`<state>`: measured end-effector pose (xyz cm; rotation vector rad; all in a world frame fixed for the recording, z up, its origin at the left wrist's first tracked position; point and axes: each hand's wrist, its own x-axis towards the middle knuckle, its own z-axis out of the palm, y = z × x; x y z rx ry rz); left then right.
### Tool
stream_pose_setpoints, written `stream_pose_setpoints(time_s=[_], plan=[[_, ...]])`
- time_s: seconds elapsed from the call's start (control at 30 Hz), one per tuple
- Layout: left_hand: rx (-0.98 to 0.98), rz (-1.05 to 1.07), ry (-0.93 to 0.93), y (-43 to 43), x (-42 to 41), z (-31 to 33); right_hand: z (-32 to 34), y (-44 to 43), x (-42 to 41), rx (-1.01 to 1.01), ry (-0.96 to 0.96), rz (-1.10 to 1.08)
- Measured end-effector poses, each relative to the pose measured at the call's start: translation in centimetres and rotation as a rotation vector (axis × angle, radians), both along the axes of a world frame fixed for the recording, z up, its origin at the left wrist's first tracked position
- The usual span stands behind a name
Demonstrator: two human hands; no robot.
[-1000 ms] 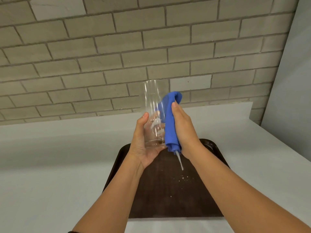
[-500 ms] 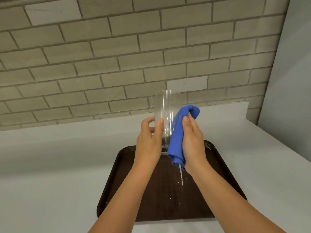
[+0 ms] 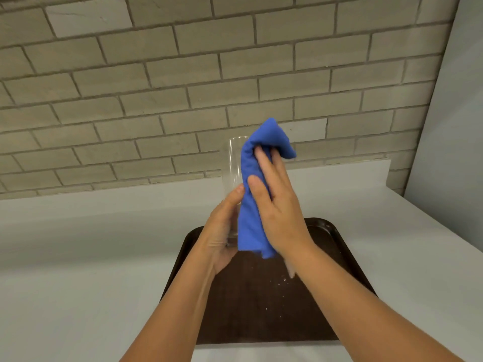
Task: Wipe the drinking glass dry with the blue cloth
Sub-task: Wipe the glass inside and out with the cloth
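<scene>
A tall clear drinking glass (image 3: 233, 168) stands upright in the air above the tray. My left hand (image 3: 222, 233) grips its lower part from the left and below. The blue cloth (image 3: 252, 205) is draped over the glass's right side and hides most of it; only the left wall and rim show. My right hand (image 3: 277, 205) presses the cloth flat against the glass, fingers stretched upward, fingertips tucked into the cloth's top fold.
A dark brown tray (image 3: 326, 231) lies on the white counter (image 3: 78, 257) below my hands, with small white specks on it. A brick wall (image 3: 156, 87) stands close behind. A pale wall panel (image 3: 454, 126) borders the counter on the right.
The cloth has slid from beside the glass up over its right side, now reaching past the rim. My right hand has moved up with it. The left hand has shifted lower on the glass.
</scene>
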<state>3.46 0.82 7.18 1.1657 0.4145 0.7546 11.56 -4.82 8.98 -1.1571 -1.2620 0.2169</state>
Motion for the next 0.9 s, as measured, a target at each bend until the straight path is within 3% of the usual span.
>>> stream_pose_setpoints(time_s=[0.17, 0.43, 0.6, 0.77, 0.9], plan=[[0.031, -0.119, -0.048, 0.2, 0.2, 0.2, 2.7, 1.2, 2.0, -0.072, 0.322, 0.103], [-0.048, 0.016, -0.016, 0.5, 0.7, -1.1, -2.7, -1.0, 0.2, -0.241, 0.532, 0.140], [0.243, 0.307, 0.335, -0.5, 1.8, 0.6, -2.4, -0.8, 1.0, -0.236, 0.672, 0.077], [0.524, 0.536, 0.470, -0.5, 2.0, 1.4, -2.2, -0.3, 1.1, -0.189, 0.635, 0.000], [0.462, 0.428, 0.471, -0.4, 2.0, 1.5, -2.2, -0.3, 0.5, -0.167, 0.479, -0.020]])
